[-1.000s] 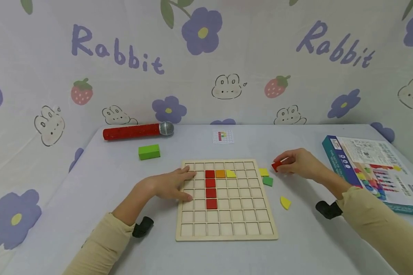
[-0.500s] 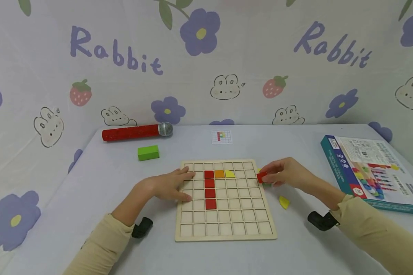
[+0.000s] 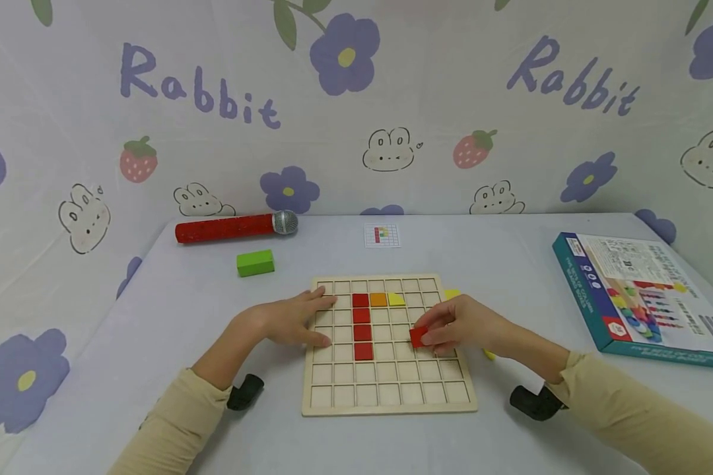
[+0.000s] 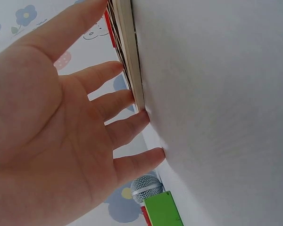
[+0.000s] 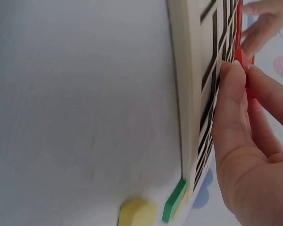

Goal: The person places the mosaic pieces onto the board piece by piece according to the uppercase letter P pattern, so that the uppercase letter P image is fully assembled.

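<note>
Your right hand (image 3: 463, 324) pinches a red tile (image 3: 417, 336) over the board (image 3: 390, 396); likely light, rigid; hold its sides; your left hand (image 3: 291, 321), fingers apart, touches the left edge.

Playroom-like corner — rabbit-print cloth (image 3: 226, 155), white-covered table (image 3: 154, 323), grid board (image 3: 390, 375), toy box (image 3: 644, 293).

My remote feed shows a red tile (image 3: 416, 337), a beige gridded board (image 3: 390, 396), a lime-green block (image 3: 255, 263), and white cloth (image 3: 440, 79) patterned with purple flowers (image 3: 289, 190).
</note>
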Available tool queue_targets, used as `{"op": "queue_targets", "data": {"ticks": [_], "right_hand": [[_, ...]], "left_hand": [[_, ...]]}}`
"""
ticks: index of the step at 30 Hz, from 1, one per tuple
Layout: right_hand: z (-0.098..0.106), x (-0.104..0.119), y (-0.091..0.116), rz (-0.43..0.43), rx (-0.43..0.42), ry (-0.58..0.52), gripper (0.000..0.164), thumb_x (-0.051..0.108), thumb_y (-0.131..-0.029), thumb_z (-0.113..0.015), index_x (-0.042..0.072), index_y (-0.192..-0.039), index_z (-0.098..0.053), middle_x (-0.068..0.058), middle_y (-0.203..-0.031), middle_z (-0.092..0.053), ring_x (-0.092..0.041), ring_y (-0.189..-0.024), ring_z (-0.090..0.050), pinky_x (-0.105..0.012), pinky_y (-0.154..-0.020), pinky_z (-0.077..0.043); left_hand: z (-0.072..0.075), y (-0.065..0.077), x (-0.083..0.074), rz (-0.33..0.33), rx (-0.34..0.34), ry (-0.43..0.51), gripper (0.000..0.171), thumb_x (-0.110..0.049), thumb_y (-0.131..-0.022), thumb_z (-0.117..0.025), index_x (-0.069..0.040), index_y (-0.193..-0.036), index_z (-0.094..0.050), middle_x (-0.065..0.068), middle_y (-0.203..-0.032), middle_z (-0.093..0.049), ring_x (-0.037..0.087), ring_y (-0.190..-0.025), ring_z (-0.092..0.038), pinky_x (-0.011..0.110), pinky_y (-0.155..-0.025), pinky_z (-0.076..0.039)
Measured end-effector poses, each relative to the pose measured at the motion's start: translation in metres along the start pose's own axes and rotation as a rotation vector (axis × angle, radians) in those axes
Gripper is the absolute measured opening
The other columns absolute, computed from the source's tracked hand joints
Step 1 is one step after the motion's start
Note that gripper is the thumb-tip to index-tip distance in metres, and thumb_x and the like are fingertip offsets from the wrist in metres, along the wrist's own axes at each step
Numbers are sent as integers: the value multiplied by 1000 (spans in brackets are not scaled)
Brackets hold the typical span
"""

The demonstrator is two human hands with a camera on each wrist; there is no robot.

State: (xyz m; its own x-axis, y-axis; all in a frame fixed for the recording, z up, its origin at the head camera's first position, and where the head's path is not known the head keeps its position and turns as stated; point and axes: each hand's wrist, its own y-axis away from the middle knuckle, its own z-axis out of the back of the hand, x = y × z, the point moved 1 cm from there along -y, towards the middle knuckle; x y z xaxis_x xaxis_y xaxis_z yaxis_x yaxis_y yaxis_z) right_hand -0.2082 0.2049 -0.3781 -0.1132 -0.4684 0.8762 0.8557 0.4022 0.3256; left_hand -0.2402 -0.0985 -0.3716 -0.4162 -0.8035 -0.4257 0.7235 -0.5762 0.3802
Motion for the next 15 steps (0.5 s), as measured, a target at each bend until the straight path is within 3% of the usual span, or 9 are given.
{"op": "queue_targets", "data": {"ticks": [15], "right_hand": [[-49,19,-4,-3,68,-41,25,7,-83,-74,-2,-106,-68,-9,-82,-68,-21,-69,-68,-32,-67,-56]], "left_hand": [[0,-2,2,1,13,8,79,-38,-90,-65,-15,-153,-24,11,-158,-9,30,-144,-6,50,-111,-16]]}}
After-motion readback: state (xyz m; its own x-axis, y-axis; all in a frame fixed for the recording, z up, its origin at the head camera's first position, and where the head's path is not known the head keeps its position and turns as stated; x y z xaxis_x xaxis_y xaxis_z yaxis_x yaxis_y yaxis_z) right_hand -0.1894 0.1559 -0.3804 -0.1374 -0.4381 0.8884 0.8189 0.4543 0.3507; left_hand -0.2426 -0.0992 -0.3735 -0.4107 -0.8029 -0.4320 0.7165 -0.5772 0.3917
